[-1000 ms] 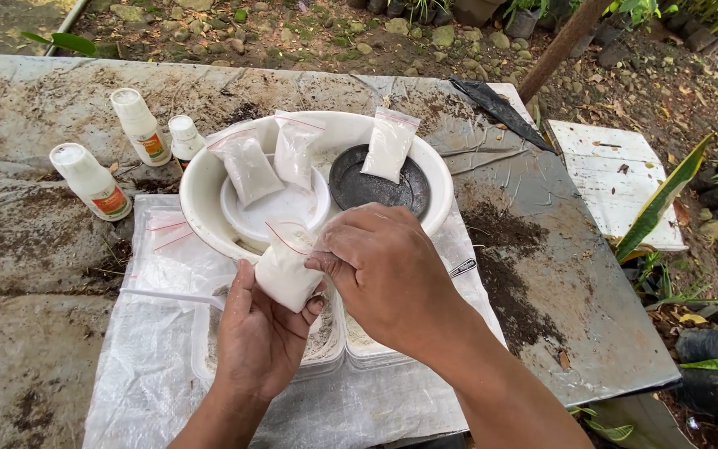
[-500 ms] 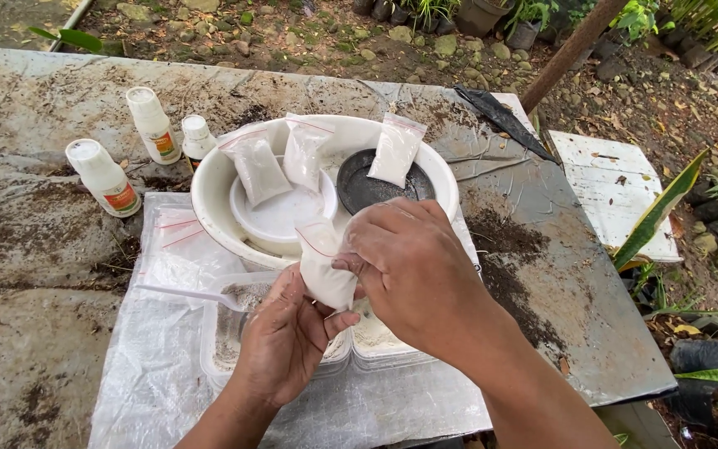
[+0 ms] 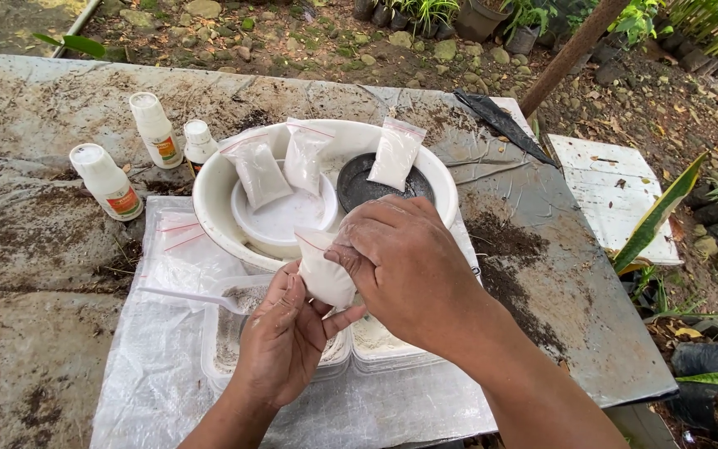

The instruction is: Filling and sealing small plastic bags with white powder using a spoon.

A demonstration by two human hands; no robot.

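At the far left, three white plastic bottles (image 3: 108,181) with flat caps and orange labels stand on the table (image 3: 35,241), a grey, mottled slab streaked with dark soil. The nearest stands alone; the other two (image 3: 156,129) are side by side against the basin's rim. Beside them a sheet (image 3: 151,366) of woven white plastic, glossy and creased, covers the table's near part. A few empty clear bags (image 3: 178,241) with red-lined tops lie flat on it, and a white plastic spoon (image 3: 189,296) rests with its bowl over the left of two shallow clear tubs (image 3: 224,341) that hold pale powder.

The left hand (image 3: 284,341) comes up from below, palm turned up, fingers curled around the bottom of a small clear bag (image 3: 323,270), plump with white powder and soft in outline. The bag is held upright between both hands, just above the tubs and in front of the basin's near rim.

Behind it sits a wide, round white basin (image 3: 218,208). Inside, a smaller white bowl (image 3: 284,220) lies left and a black dish (image 3: 359,187) right. Three filled bags lean on the far rim: two (image 3: 258,170) over the white bowl, one (image 3: 396,154) over the black dish.

The right hand (image 3: 409,266) arches over from the right, thumb and fingertips pinching the bag's top edge; its back hides the seal.

Farther right the table bears patches of loose dark soil (image 3: 500,241) and a black pointed strip (image 3: 500,125). Past the edge lies a white square slab (image 3: 617,187) on leaf-strewn ground.
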